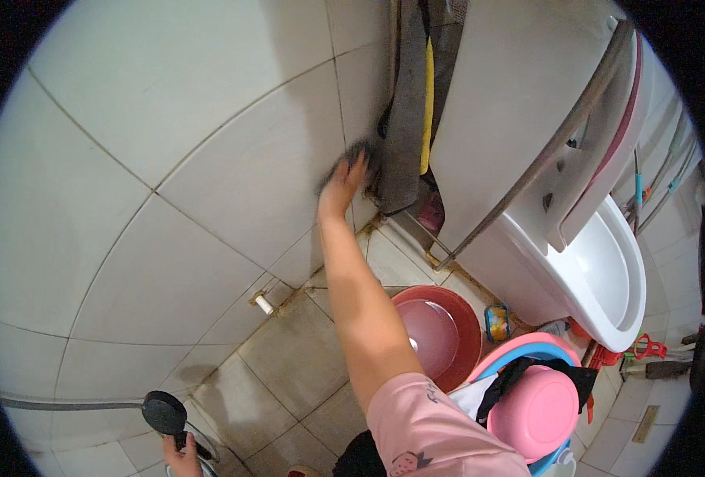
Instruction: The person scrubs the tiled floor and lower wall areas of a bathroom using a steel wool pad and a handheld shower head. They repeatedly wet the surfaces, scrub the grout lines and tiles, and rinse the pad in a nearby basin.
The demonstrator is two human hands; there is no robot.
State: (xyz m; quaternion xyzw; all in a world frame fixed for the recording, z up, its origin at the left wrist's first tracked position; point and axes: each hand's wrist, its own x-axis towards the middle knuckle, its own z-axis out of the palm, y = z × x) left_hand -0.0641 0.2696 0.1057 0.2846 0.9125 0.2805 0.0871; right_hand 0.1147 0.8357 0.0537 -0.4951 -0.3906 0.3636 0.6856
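My left hand [183,460] is low at the left edge of the view, gripping the handle of a black shower head [164,412]. My right arm reaches across to the tiled wall [251,179]. There my right hand [341,189], blurred, presses a dark scrubber [361,154] to the tiles near the corner. What exactly the scrubber is, the blur hides. Just right of it hangs a grey panel [401,119] with a yellow strip [427,107].
A reddish basin [470,334] holding water stands on the floor tiles [281,358]. Beside it, an upturned pink basin [534,414] rests on dark and white cloth in a pink-rimmed tub [528,340]. A white washbasin [632,280] juts out at right. A white pipe stub [264,304] sticks out low on the wall.
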